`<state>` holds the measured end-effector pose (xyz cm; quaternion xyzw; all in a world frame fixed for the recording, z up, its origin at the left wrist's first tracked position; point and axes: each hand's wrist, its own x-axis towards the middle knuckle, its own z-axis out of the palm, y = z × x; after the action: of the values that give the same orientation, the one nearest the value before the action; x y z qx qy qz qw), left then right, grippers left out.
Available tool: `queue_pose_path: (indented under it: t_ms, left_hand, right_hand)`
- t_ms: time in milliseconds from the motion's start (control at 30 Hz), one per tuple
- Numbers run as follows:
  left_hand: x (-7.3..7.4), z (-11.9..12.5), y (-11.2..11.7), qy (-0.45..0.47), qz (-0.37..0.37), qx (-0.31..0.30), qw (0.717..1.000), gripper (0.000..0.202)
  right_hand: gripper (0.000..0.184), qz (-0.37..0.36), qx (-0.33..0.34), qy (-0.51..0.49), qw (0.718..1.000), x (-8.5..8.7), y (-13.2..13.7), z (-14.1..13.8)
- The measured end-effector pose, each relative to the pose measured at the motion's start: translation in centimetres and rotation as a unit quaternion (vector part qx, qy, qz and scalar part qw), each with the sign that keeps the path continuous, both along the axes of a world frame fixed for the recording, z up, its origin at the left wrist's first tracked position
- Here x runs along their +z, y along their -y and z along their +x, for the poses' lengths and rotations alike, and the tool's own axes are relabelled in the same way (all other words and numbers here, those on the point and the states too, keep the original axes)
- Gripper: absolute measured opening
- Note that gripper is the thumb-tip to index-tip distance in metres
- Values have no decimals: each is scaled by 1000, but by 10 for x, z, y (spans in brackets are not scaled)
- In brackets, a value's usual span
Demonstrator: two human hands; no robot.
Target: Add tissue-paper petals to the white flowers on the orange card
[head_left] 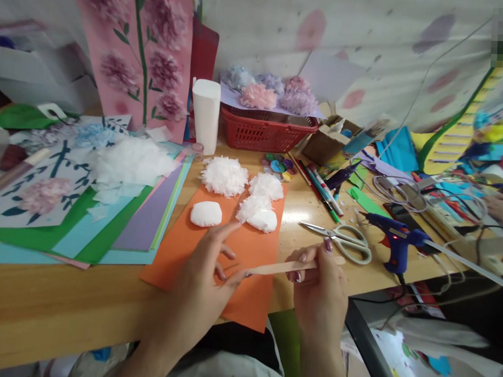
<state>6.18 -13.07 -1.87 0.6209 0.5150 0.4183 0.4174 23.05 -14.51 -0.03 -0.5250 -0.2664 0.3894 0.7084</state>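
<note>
A flat wooden craft stick point(279, 268) is pinched in my right hand point(320, 290), its free end pointing left. My left hand point(201, 277) hovers over an orange sheet of paper point(251, 304) with its fingers apart; its thumb tip is at the stick's end, and I cannot tell whether they touch. Beyond my fingers, a smooth white pad point(206, 214) lies on the sheet. Next to it is another white pad point(264, 219), partly covered with shredded white paper. Fluffy white pompoms point(224, 176) sit at the sheet's far end.
Scissors point(351, 242) and a blue hot glue gun point(394, 240) lie to the right, with cables behind. Pens point(323, 188) and a red basket point(265, 134) holding paper flowers stand farther back. Coloured sheets point(138, 223) and a white paper pile point(131, 159) cover the left.
</note>
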Motion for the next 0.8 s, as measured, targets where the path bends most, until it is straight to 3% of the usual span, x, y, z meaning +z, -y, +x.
queue_pose_path:
  t_ms: [33, 133, 333, 400, 467, 533, 600, 667, 800]
  left_hand:
    - [1, 1, -1, 2, -8, -41, 999, 47]
    - [7, 4, -3, 21, -61, -135, 989, 23]
    - [10, -6, 5, 67, -100, -132, 984, 33]
    - [9, -12, 8, 46, -68, -120, 989, 32]
    - [8, -17, 10, 5, 15, -95, 995, 26]
    - [7, -20, 11, -44, 115, -38, 992, 22]
    - [6, -21, 11, -62, 162, 15, 985, 22]
    - [5, -18, 10, -5, 121, 24, 992, 26]
    - [6, -4, 9, 130, -64, -21, 989, 45]
  right_hand:
    - [44, -2, 5, 0, 1000, -1, 0, -1]
    - [44, -4, -3, 1, 1000, -3, 1, 0]
    - [43, 14, -37, 15, 999, -8, -3, 8]
    - [44, 25, -18, 40, 999, -12, -4, 5]
    - [47, 12, 33, 81, 996, -14, -3, -1]
    - [49, -21, 86, 129, 988, -15, -1, -5]
    - [53, -48, 122, 147, 980, -14, 3, -5]
    - [58, -57, 139, 131, 980, -12, 5, -3]
    - [59, -57, 125, 69, 988, -10, 7, 5]
